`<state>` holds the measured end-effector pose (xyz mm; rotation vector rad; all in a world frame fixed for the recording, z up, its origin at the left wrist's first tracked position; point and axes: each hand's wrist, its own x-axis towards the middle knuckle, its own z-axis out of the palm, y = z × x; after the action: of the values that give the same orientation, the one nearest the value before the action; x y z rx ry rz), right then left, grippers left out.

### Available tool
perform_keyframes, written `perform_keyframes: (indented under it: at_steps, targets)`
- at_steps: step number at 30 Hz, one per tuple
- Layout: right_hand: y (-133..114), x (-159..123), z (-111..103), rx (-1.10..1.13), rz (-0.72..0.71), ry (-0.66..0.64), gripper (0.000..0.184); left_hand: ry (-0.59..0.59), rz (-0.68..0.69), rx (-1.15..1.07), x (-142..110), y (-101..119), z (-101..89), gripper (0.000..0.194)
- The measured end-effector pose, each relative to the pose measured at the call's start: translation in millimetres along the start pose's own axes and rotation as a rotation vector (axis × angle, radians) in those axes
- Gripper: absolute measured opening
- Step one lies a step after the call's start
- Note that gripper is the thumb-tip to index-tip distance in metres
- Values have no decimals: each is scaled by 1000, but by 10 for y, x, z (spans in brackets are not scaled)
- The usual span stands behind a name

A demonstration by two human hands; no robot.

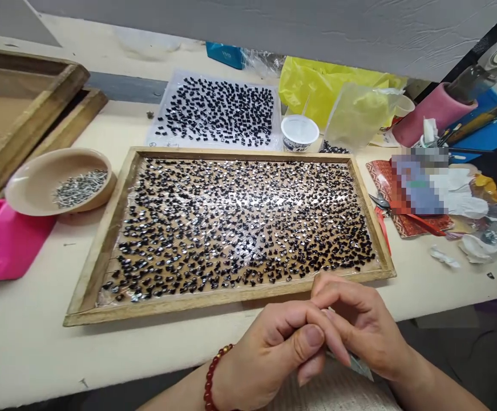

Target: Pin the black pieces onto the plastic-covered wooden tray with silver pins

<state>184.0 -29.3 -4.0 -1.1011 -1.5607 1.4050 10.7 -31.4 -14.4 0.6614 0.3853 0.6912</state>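
Observation:
In front of the wooden-framed tray [226,305], my left hand [280,345] and my right hand [366,322] meet, their fingers curled and touching. Whatever may be between the fingertips is hidden. A red bead bracelet [209,377] circles the left wrist. Rows of small shiny black pieces [248,228] cover the tray's film-lined base. Below the right hand, a bit of pale, clear material [362,368] shows over my lap; I cannot tell whether a hand holds it.
Behind the tray lie a white sheet with black pieces [226,111], a white cup [299,132] and a plastic bag [346,117]. At left are a bowl of metal pins [81,188], a pink tape dispenser [12,242] and stacked wooden frames [38,123]. Scissors [419,222] lie right.

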Motion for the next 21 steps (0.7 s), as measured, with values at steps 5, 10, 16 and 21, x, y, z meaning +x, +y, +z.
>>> perform_keyframes:
  at_steps: [5, 10, 16, 21]
  targets:
    - [126, -26, 75, 169, 44, 43, 19, -3, 9, 54, -20, -37, -43, 37]
    - [162, -45, 105, 124, 38, 62, 20, 17, 51, 107, -27, -84, -67, 38]
    - [164, -61, 151, 130, 25, 117, 10, 74, 24, 18, -23, -129, -76, 32]
    - [183, -85, 132, 21, -125, 148, 8, 133, -15, -6, -8, -138, -86, 44]
